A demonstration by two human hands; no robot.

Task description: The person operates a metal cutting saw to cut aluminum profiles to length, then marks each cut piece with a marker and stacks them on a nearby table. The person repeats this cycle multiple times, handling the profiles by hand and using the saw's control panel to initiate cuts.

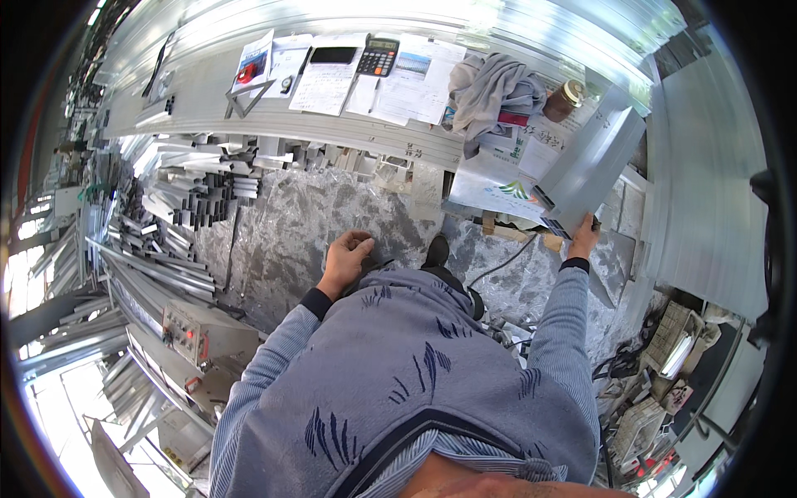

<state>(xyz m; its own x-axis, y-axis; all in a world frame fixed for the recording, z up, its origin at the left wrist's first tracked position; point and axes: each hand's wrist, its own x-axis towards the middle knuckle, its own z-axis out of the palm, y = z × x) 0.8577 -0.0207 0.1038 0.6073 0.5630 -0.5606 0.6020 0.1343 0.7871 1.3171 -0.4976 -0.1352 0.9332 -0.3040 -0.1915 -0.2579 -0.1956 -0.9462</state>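
My right hand grips the lower end of a flat silver aluminium profile, which slants up and to the right over the bench edge. My left hand hangs in front of my chest with its fingers curled, and I cannot see anything in it. Both arms wear blue striped sleeves. Below me is a grey marbled floor with my dark shoe on it.
A long metal bench carries papers, a calculator, a phone, a grey cloth and a jar. Stacks of aluminium profiles lie at the left. A grey control box stands lower left. Cables and boxes are at the right.
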